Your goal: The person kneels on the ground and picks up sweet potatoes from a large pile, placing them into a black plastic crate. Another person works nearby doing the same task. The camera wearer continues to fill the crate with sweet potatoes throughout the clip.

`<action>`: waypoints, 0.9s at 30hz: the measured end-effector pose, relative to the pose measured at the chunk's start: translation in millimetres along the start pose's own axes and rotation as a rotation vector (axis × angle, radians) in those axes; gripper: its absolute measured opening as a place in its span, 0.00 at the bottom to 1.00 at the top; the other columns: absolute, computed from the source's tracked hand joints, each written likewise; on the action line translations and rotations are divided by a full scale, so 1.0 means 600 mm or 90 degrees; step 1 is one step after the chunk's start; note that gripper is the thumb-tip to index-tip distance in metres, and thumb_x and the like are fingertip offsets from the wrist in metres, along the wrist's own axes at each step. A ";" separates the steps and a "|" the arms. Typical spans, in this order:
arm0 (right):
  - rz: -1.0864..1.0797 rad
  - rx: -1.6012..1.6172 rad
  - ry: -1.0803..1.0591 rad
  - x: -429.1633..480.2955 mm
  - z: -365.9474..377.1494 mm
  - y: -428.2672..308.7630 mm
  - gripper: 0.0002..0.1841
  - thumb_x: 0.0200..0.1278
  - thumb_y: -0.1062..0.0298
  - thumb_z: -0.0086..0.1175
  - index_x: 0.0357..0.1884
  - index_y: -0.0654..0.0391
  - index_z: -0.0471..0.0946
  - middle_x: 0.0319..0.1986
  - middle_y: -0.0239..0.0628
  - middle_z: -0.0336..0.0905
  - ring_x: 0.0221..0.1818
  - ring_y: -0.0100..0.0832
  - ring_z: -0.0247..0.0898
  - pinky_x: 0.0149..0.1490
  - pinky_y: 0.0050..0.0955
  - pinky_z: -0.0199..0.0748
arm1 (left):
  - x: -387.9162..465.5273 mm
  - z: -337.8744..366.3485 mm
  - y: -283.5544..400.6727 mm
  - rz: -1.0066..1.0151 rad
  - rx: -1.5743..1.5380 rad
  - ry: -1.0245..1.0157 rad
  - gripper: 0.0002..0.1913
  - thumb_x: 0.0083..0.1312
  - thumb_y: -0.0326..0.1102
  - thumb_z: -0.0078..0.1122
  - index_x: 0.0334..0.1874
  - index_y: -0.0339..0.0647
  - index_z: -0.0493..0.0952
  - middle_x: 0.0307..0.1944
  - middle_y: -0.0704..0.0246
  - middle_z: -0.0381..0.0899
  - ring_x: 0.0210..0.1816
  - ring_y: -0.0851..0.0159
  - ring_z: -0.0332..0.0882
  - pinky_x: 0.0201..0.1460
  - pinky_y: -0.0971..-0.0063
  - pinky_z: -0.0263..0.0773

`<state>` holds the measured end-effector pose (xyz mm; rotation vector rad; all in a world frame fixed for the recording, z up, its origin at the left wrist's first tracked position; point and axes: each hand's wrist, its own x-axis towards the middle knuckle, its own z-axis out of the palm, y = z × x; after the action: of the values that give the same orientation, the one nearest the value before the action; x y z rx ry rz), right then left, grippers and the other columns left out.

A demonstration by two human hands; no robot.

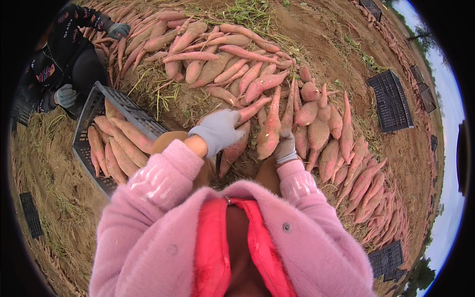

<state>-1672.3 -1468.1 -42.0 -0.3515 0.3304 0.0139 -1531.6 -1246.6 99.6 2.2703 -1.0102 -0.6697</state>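
Observation:
My left hand [219, 130], in a light grey knit glove, is closed around a slender sweet potato [254, 110] whose tapered end sticks out past the fingers. My right hand [285, 146], gloved in darker grey, touches the side of a plump upright sweet potato [269, 137]; whether its fingers grip that root is hard to tell. A further sweet potato [236, 150] lies below my left hand, partly covered by it. Beyond both hands stretches a long curved heap of pink sweet potatoes [226, 67]. At my left stands a black plastic crate [124, 107] with several sweet potatoes inside.
A co-worker in dark clothes and grey gloves [65, 95] crouches at the upper left, by the heap and the crate. Black crates [390, 100] lie on the soil at the right, with another [31, 214] at the far left. Cut vines [248, 11] litter the ground.

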 end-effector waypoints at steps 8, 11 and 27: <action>-0.331 -0.809 0.305 0.039 0.074 -0.024 0.32 0.54 0.60 0.64 0.62 0.64 0.73 0.51 0.43 0.79 0.49 0.36 0.79 0.53 0.32 0.77 | 0.003 0.010 -0.022 0.007 0.055 0.009 0.19 0.61 0.47 0.59 0.44 0.36 0.78 0.44 0.50 0.80 0.49 0.45 0.78 0.53 0.57 0.73; -0.111 -1.239 0.684 0.023 0.031 -0.054 0.35 0.50 0.53 0.68 0.57 0.66 0.75 0.52 0.54 0.79 0.53 0.50 0.78 0.57 0.40 0.75 | 0.006 0.010 -0.020 -0.004 0.070 -0.011 0.19 0.61 0.47 0.59 0.44 0.37 0.78 0.43 0.51 0.80 0.49 0.45 0.78 0.53 0.57 0.73; -0.128 -1.400 0.850 0.052 0.105 -0.150 0.37 0.53 0.51 0.65 0.64 0.56 0.68 0.57 0.45 0.71 0.61 0.48 0.66 0.62 0.46 0.66 | 0.006 0.010 -0.013 0.015 0.063 -0.010 0.18 0.61 0.45 0.59 0.43 0.35 0.79 0.44 0.50 0.81 0.49 0.45 0.78 0.53 0.58 0.74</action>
<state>-1616.7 -1532.6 34.0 -2.6230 1.5549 -0.0713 -1529.4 -1246.5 89.4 2.3376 -1.0992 -0.6418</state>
